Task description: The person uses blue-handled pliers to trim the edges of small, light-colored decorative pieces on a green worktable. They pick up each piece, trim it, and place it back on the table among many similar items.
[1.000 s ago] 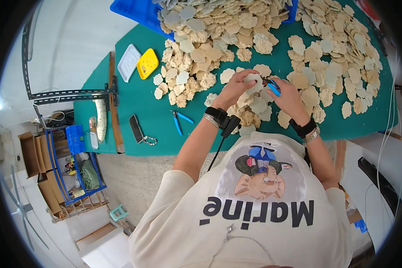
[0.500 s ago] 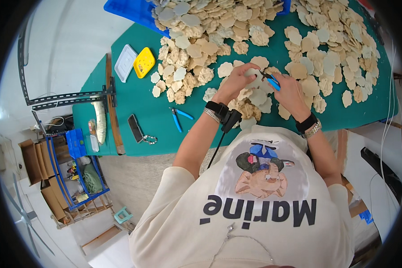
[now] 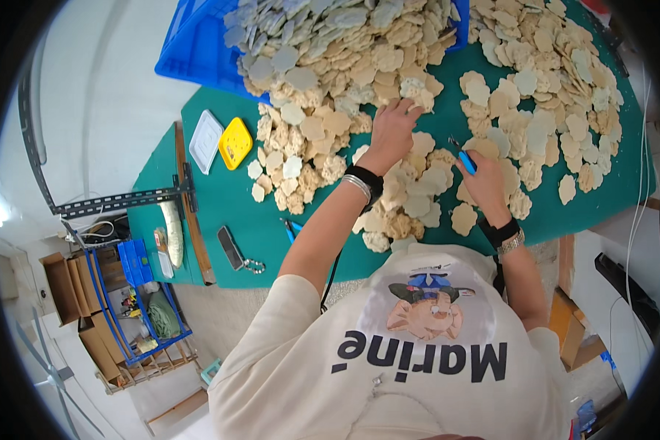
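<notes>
Pieces by the hundred, tool in hand

Heaps of flat, scalloped tan and grey pieces [image 3: 389, 66] cover most of the green table [image 3: 220, 198] and spill from the blue bin [image 3: 191, 51]; a looser spread lies right [image 3: 543, 81], and a small cluster [image 3: 411, 198] sits just before the person; judging by how much is piled, the bulk is unhandled. Left hand [image 3: 394, 130] reaches forward, arm stretched, fingers spread and flat on the pieces at the heap's near edge, nothing clearly closed in its grip. Right hand [image 3: 484, 182] sits nearer the body, wrist bent, its grip closed round a blue-handled tool [image 3: 463, 158], probably cutters; the tip is too small to tell. Blue pliers [image 3: 292, 229] lie apart at the table's near edge.
</notes>
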A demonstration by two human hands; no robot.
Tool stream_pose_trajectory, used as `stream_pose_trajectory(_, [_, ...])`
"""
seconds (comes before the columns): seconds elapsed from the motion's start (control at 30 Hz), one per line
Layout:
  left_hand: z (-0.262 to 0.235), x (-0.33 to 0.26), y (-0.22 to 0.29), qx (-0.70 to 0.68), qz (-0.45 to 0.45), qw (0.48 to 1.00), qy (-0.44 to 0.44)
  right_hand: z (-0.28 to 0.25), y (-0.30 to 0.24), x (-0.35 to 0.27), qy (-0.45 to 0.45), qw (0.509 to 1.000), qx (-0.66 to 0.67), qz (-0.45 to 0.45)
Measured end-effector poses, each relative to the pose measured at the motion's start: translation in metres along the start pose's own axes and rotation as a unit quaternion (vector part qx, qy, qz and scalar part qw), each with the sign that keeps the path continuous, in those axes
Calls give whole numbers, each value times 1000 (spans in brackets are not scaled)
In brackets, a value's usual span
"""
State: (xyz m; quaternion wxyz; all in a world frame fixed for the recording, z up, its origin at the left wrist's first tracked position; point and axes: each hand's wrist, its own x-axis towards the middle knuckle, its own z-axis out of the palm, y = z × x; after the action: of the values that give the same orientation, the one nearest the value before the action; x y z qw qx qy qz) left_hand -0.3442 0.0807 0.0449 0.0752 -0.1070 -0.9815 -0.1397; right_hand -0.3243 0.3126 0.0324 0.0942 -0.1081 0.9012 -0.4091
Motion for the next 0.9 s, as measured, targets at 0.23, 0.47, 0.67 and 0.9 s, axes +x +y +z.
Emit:
stream_pose_trajectory(0.23, [34, 42, -19, 117, 150, 979, -77, -4, 16, 4, 43, 999, -7, 4])
stream_pose_trajectory(0.47, [19, 16, -10, -119, 33, 992, 15, -2, 8, 5, 23, 1000, 5, -3])
stream_pose_trajectory(0.67, [-27, -35, 8, -610, -226, 744, -154, 1, -20, 6, -32, 994, 23, -104])
stream_pose_trajectory(0.9, [-45, -69, 21, -628, -189, 737, -167, 1, -38, -10, -86, 986, 5, -140])
